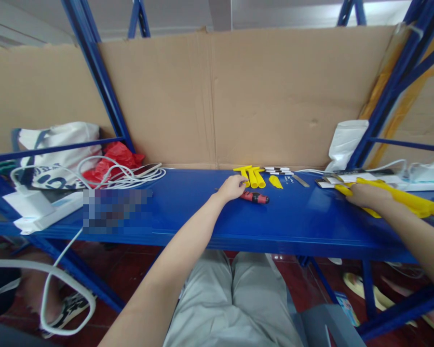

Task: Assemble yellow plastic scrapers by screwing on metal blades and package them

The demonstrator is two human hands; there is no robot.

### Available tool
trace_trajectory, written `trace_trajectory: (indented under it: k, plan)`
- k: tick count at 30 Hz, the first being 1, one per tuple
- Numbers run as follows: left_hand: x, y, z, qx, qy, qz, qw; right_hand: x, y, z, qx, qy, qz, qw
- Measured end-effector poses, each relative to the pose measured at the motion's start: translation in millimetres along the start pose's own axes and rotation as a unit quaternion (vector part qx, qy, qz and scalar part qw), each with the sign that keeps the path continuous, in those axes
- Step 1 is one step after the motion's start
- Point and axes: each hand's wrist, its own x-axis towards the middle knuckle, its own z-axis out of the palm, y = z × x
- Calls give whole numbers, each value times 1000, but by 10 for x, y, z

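Note:
My left hand (233,188) lies over a red-and-black screwdriver (256,197), its fingers curled round the part left of the handle. Just beyond the fingers stand several yellow plastic T-shaped pieces (253,178) side by side. To their right are a small yellow piece (275,181), some black-and-white strips (278,171) and a flat grey metal piece (301,180). At the right end of the table, my right hand (369,196) is closed on a long yellow plastic piece (410,202); its fingertips are partly hidden.
The blue table (188,212) has a cardboard wall (275,96) behind it. Coiled white cable (144,178), a red bag (117,155), a white cloth bag (67,140) and a power strip (54,212) lie left. A white packet (347,142) leans right against the blue post (386,86).

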Motion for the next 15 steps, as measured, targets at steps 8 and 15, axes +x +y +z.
trace_trajectory:
  k: [8,15]
  plan:
    - [4,-5,1,-11,3,5,1000,-3,-66,-343,220,-85,54,970]
    - [-11,18,-19,-21,8,0,1000,-64,-55,-384,587,-125,207,772]
